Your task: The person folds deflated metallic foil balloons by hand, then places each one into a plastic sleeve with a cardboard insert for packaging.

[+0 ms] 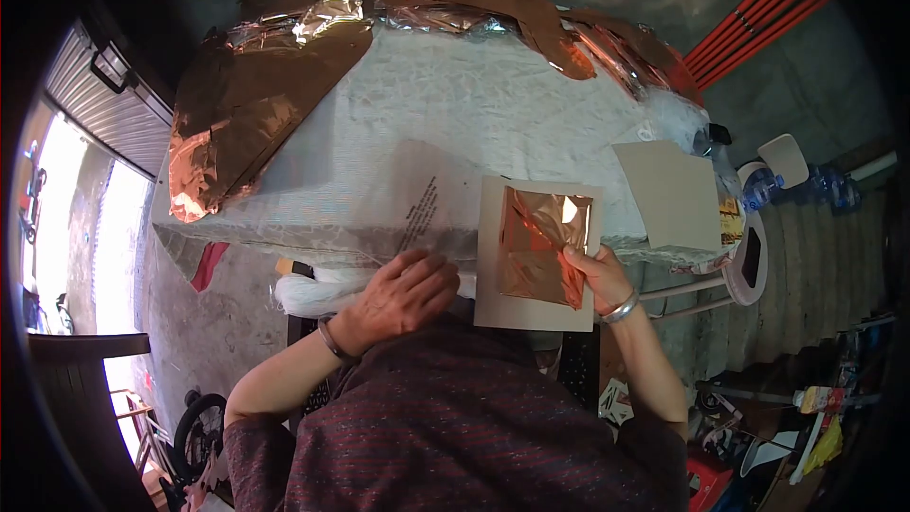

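Note:
My left hand (409, 292) is closed, its fingers curled at the lower edge of a clear plastic bag (417, 213) printed with dark lines of text. The bag lies over the near edge of the table. In my right hand (604, 277) is a stiff grey-beige cardboard sheet (490, 270), gripped by its right side. A creased piece of shiny copper-coloured foil (536, 265) lies flat on the sheet, with my right thumb pressing on its right edge. The fingers behind the sheet are hidden.
A whitish plastic-like cover (445, 85) is spread over the table. Large copper-coloured foil pieces (275, 104) lie along its left and far edges. Another cardboard sheet (670, 194) rests at the right. Beyond are orange-red poles (749, 24) and a white chair (749, 261).

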Tool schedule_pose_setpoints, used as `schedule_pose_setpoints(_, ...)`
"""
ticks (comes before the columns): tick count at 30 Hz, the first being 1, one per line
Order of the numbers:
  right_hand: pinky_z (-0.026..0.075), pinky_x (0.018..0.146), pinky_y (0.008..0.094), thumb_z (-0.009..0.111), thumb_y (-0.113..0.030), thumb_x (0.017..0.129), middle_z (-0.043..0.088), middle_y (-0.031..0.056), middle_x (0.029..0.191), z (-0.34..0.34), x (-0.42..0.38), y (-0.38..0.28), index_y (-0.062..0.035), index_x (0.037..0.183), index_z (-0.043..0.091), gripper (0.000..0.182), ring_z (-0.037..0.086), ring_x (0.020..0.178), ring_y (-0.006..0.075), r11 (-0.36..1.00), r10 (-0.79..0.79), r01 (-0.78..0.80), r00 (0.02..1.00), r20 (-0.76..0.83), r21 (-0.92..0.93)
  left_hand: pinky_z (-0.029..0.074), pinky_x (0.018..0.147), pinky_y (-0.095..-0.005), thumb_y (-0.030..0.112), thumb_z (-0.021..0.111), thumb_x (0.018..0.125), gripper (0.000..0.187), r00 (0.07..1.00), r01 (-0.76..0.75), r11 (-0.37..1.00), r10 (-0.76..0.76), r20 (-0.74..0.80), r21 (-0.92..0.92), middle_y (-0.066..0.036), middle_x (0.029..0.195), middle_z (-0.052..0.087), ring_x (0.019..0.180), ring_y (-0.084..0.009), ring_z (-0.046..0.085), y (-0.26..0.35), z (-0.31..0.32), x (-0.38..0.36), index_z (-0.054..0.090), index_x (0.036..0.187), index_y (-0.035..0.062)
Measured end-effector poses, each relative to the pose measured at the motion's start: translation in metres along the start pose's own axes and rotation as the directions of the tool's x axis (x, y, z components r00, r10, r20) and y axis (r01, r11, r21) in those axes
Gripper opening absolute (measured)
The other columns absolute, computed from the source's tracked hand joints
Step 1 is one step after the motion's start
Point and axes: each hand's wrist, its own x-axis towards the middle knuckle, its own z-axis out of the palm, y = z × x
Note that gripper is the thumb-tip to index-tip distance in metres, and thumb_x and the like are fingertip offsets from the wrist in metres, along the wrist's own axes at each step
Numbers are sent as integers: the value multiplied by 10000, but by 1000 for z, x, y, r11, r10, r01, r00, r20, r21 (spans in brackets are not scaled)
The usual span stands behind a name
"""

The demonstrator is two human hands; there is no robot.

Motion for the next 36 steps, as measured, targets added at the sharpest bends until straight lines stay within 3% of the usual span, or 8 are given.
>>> schedule_pose_setpoints(4, 475, 707, 236, 641, -132, 920, 667, -21, 884, 6, -3, 3, -61, 985, 667, 100, 593, 763, 63, 999, -41, 41, 999, -27, -7, 484, 865, -379, 167, 650, 755, 210, 997, -66, 998, 67, -30, 12, -63, 965, 637, 915, -210, 612, 13, -11, -33, 641, 932, 55)
schedule_pose_setpoints(7, 474, 701, 238, 645, -137, 918, 667, -20, 877, 3, -2, 6, -62, 974, 671, 97, 591, 757, 61, 999, -42, 42, 999, -26, -4, 491, 873, -337, 361, 651, 877, 381, 745, 598, 735, -362, 560, -319, -115, 1051, 672, 997, -226, 635, 18, -17, -52, 653, 1054, 23)
schedule_pose_setpoints(8, 474, 699, 239, 648, -140, 917, 669, -16, 876, 2, -1, 6, -62, 972, 672, 98, 592, 757, 62, 999, -46, 45, 999, -19, -23, 491, 873, -337, 361, 651, 877, 381, 744, 599, 735, -364, 560, -318, -115, 1051, 672, 997, -226, 635, 17, -6, -58, 653, 1054, 23)
schedule_pose_setpoints(9, 474, 699, 239, 648, -140, 917, 669, -16, 876, 3, -1, 7, -62, 972, 672, 98, 592, 757, 62, 999, -46, 46, 999, -17, -25, 492, 877, -326, 395, 636, 891, 443, 664, 746, 375, -479, 574, -550, -117, 1086, 668, 1026, -227, 628, 15, 16, -68, 632, 1110, 9)
schedule_pose_setpoints(11, 478, 686, 242, 653, -144, 914, 675, -6, 875, 8, -1, 6, -62, 971, 674, 102, 600, 758, 67, 999, -44, 44, 999, -33, 11, 497, 898, -331, 474, 559, 939, 597, 546, 574, -386, -476, 689, -722, -116, 1201, 628, 1108, -229, 597, 13, 30, -64, 528, 1274, -19)
schedule_pose_setpoints(14, 486, 676, 245, 654, -145, 913, 676, -2, 870, 7, 0, 11, -62, 970, 674, 103, 607, 754, 76, 997, -76, 76, 996, -44, -4, 499, 912, -361, 442, 511, 972, 599, 389, 355, -695, -498, 774, -626, -142, 1287, 575, 1161, -254, 573, 22, 19, -15, 444, 1361, -7)
schedule_pose_setpoints(17, 491, 680, 245, 651, -140, 915, 672, -8, 873, 2, -4, 14, -66, 981, 672, 101, 605, 754, 74, 998, -69, 69, 997, -34, -17, 500, 918, -401, 402, 472, 997, 553, 457, 170, -751, -514, 726, -638, -150, 1335, 539, 1196, -260, 553, 17, 42, -17, 426, 1374, 0)
schedule_pose_setpoints(36, 486, 658, 233, 613, -105, 936, 666, -4, 870, 11, -8, 24, -46, 988, 662, 93, 603, 726, 70, 986, -164, 164, 979, -125, -9, 529, 867, -380, 358, 486, 1000, 459, 344, 254, -756, -512, 787, -603, -171, 1248, 600, 1078, -271, 629, 27, 17, -22, 527, 1264, -15)
